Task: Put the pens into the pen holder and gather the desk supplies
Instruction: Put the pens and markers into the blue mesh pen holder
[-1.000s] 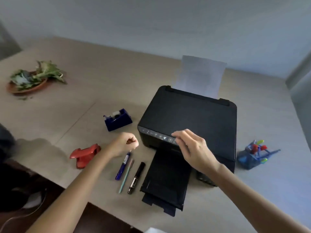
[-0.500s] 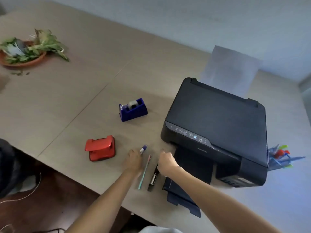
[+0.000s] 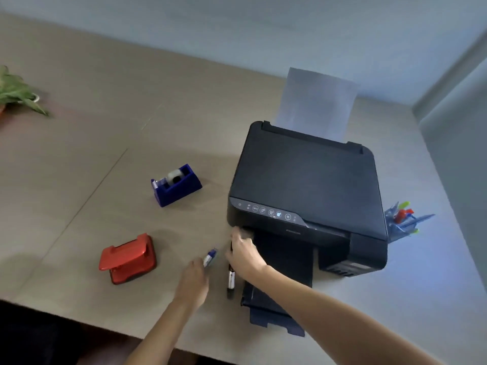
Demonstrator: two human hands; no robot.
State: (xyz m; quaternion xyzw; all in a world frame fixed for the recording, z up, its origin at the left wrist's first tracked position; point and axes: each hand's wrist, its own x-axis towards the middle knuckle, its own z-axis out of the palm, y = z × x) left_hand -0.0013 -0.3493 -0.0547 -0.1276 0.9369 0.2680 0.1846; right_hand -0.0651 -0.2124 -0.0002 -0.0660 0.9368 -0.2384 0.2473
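Observation:
A blue pen sticks out from under the fingers of my left hand, which is closed over it on the desk. Just to its right, my right hand is closed on the upper part of a black marker, whose lower end lies on the desk. No thin teal pen can be seen; my hands may hide it. The blue pen holder stands right of the printer, with several coloured pens in it. A blue tape dispenser and a red hole punch sit to the left.
A black printer with paper in its rear feed fills the middle right; its output tray reaches toward the desk's front edge beside my right arm. A potted plant is at far left. A wall runs behind.
My right hand dropped from the printer's panel to the black marker. My left hand lowered onto the blue pen. The teal pen seen between them earlier is out of sight now.

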